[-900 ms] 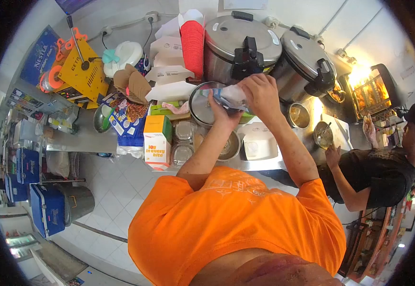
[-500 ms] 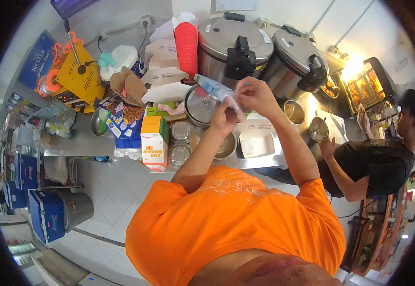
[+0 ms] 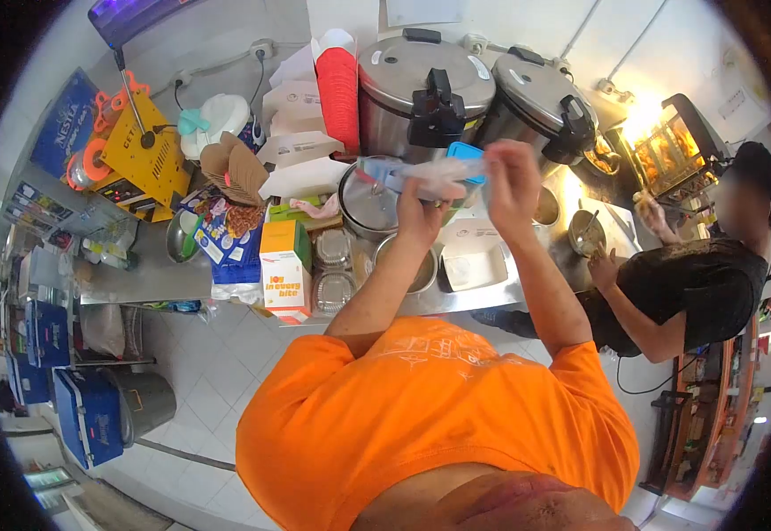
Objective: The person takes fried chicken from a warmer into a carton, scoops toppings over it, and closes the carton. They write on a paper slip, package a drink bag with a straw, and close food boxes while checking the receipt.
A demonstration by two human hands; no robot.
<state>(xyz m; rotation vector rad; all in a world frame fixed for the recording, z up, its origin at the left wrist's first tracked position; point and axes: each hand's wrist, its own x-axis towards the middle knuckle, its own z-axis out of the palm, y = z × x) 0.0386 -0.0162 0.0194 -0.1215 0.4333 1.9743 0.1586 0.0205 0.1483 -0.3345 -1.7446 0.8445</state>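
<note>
My left hand (image 3: 422, 212) is closed around a clear plastic packet (image 3: 403, 174) with blue print, held above the round glass lid (image 3: 369, 202). My right hand (image 3: 514, 173) is raised at the packet's right end, its fingers blurred by motion; what they hold, if anything, I cannot make out. Behind my hands shows a light-blue lidded container (image 3: 465, 159). Below them, a metal bowl (image 3: 419, 273) and an open white paper box (image 3: 475, 265) sit on the counter.
Two large steel cookers (image 3: 425, 84) (image 3: 536, 102) stand at the back. Left are stacked red cartons (image 3: 338, 97), an orange-white box (image 3: 284, 270), clear tubs (image 3: 332, 290) and a yellow sealing machine (image 3: 145, 157). On the right, a person in black (image 3: 682, 288) touches a bowl (image 3: 587, 232).
The packet has tilted from slanting to nearly level. My right hand has moved right and a little away from my left. The blue-lidded container now shows. The other person has raised one hand.
</note>
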